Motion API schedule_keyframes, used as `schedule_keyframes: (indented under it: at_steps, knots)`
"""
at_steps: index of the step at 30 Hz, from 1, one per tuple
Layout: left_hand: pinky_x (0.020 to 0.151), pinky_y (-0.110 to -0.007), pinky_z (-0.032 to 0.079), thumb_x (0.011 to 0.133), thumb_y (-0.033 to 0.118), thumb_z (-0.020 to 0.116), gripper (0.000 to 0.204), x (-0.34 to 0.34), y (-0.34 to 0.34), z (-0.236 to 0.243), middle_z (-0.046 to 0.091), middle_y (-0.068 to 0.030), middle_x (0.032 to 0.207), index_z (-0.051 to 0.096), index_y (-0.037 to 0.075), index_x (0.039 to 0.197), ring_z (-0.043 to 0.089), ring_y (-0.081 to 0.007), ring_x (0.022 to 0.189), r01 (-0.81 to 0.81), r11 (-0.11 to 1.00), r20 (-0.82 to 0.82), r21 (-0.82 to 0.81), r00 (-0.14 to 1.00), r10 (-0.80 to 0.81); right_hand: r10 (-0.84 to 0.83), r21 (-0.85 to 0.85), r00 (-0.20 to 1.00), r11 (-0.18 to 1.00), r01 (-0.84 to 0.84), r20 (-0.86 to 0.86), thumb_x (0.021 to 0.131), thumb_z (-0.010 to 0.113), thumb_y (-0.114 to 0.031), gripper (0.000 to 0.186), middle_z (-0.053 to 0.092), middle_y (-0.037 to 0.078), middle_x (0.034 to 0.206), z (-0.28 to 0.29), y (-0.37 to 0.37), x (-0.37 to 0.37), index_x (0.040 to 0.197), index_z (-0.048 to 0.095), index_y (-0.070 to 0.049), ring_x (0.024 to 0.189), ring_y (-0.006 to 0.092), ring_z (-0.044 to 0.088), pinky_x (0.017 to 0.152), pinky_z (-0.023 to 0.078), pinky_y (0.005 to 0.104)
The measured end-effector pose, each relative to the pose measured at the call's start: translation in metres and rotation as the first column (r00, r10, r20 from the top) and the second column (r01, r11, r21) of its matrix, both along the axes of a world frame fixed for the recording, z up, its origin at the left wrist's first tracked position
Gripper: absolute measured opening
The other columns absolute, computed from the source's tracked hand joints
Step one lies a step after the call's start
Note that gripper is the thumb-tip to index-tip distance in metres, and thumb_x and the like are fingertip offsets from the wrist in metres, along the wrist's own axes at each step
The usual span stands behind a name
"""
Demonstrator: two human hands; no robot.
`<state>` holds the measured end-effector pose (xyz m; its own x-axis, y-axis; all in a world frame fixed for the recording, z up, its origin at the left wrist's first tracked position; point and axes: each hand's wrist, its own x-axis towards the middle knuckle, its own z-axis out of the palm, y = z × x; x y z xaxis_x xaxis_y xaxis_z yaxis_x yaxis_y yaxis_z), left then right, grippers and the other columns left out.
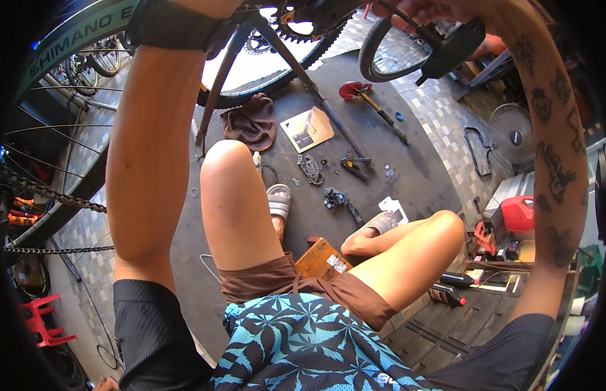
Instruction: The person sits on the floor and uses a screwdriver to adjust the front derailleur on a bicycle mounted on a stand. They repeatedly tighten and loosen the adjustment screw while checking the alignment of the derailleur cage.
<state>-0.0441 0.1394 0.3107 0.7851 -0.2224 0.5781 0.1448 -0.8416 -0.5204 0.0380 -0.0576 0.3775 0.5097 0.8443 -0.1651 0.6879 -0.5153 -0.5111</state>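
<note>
My left arm reaches up past a bicycle wheel rim [74,40], a dark band round its wrist. Of my left hand [215,5] only the base shows at the top edge, beside the bicycle's dark frame; its fingers are out of sight. At the upper right, the fingers of my right hand [423,12] curl round a thin dark rod. A bulky black part [454,51] hangs just below that hand; I cannot make out what it is. Between my arms are a chainring [291,27] and a dark metal stand leg [218,88]. A chain [61,249] runs at the left.
On the dark mat [407,117] lie a brown cloth [251,124], a cardboard piece [307,130], a coiled chain [309,169], a derailleur [337,199] and a red-headed tool [374,107]. A wooden stool [321,257] stands between my legs. A fan [511,137] and red jug [517,214] are right.
</note>
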Motion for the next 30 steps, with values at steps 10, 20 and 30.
schedule_keyframes:
  at_steps: [10, 20, 30]
  knots:
    - [0.064, -0.04, 0.058, 0.077, 0.015, 0.07, 0.014, 0.007, 0.004, 0.002, 0.072, -0.0145, 0.073, 0.077, 0.005, 0.071, 0.071, -0.0283, 0.065, -0.021, 0.976, -0.046, 0.219, 0.998, 0.032, 0.066, -0.059, 0.998, 0.996, -0.065, 0.017, 0.098, 0.068, -0.025, 0.032, 0.074, 0.016, 0.107, 0.003, 0.01, 0.008, 0.116, 0.074, 0.001, 0.097, 0.0237, 0.071, 0.082, 0.059, 0.034]
    - [0.063, -0.04, 0.058, 0.076, 0.016, 0.071, 0.013, 0.004, 0.003, 0.002, 0.073, -0.0121, 0.072, 0.077, 0.006, 0.071, 0.071, -0.0273, 0.065, -0.009, 0.948, -0.053, 0.318, 0.998, 0.027, 0.109, -0.088, 0.994, 0.99, -0.107, 0.012, 0.099, 0.067, -0.024, 0.031, 0.074, 0.016, 0.107, 0.001, 0.026, 0.009, 0.115, 0.074, 0.001, 0.098, 0.0237, 0.071, 0.084, 0.058, 0.0342]
    - [0.063, -0.038, 0.058, 0.076, 0.016, 0.071, 0.011, 0.013, 0.004, 0.003, 0.073, -0.009, 0.07, 0.08, 0.009, 0.075, 0.072, -0.0261, 0.066, -0.018, 0.986, -0.053, 0.167, 0.998, 0.027, 0.127, -0.101, 0.992, 0.987, -0.127, 0.0, 0.099, 0.067, -0.023, 0.03, 0.074, 0.016, 0.107, -0.003, 0.034, 0.014, 0.114, 0.074, 0.002, 0.1, 0.0236, 0.071, 0.086, 0.057, 0.0344]
